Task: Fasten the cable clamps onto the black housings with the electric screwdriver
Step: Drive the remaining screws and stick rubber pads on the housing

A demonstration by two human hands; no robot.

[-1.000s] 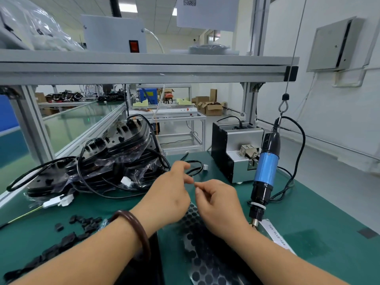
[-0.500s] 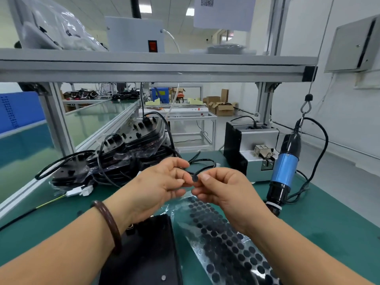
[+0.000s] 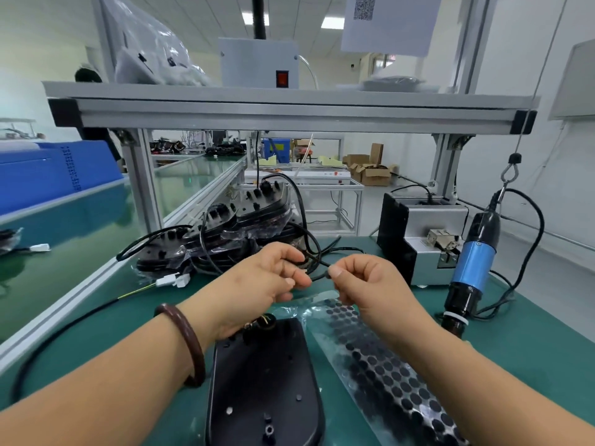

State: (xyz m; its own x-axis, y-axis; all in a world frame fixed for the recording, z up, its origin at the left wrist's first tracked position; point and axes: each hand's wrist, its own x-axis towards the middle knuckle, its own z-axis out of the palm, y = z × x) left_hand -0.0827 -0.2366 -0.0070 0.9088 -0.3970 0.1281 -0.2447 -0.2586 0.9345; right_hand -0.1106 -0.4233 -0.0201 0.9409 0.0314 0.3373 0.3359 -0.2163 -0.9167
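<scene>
- Left hand (image 3: 257,281): fingers curled, gripping a thin, round black cable (image 3: 318,277).
- Right hand (image 3: 370,284): thumb and forefinger pinch a small black piece (image 3: 328,273), too small to identify, just beside the left fingertips.
- Black housing (image 3: 264,381): smooth, matte, rounded shell lying flat beneath the left fingers.
- Electric screwdriver (image 3: 471,265): cylindrical with a blue body, hanging well right of the right fingers.
- Dotted sheet (image 3: 386,365): glossy film with round black pads, under the right fingers.

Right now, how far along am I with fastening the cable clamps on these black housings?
Done: no clamp shows screwed on the flat black plastic housing on the green mat. In hand: left hand and right hand pinch a thin black cable above it. Left: the blue electric screwdriver hangs untouched; the bagged housing stack waits.
</scene>
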